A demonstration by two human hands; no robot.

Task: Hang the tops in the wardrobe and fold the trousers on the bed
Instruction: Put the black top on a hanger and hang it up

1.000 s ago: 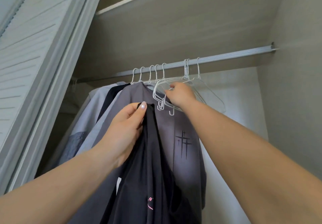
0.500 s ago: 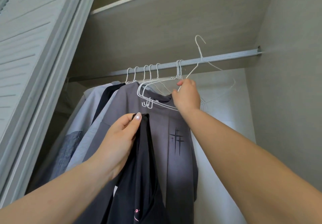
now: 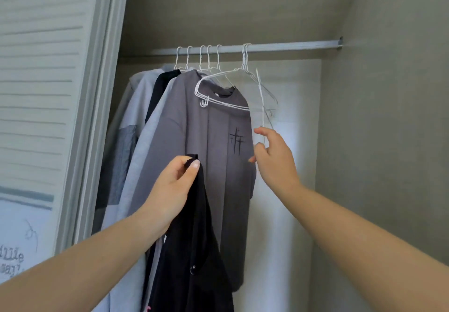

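My left hand [image 3: 173, 185] grips the top edge of a black top [image 3: 194, 251], which hangs down in front of the wardrobe. To its right, my right hand [image 3: 274, 161] holds a white wire hanger [image 3: 262, 100] by its lower part; the hanger stands nearly edge-on, free of the rail [image 3: 291, 46]. Behind both hands a grey T-shirt with a cross print [image 3: 213, 141] hangs on the rail. Two empty white hangers [image 3: 218, 88] hang just in front of its collar.
Further left on the rail hang a dark top [image 3: 161, 88] and light grey tops [image 3: 136, 117]. A louvred wardrobe door [image 3: 36, 93] stands at the left. The wardrobe's side wall [image 3: 388, 141] closes the right. The rail's right half carries nothing.
My right hand has lifted one white hanger off the rail and brought it down to the right. My left hand with the black top has dropped lower. The view has tilted down.
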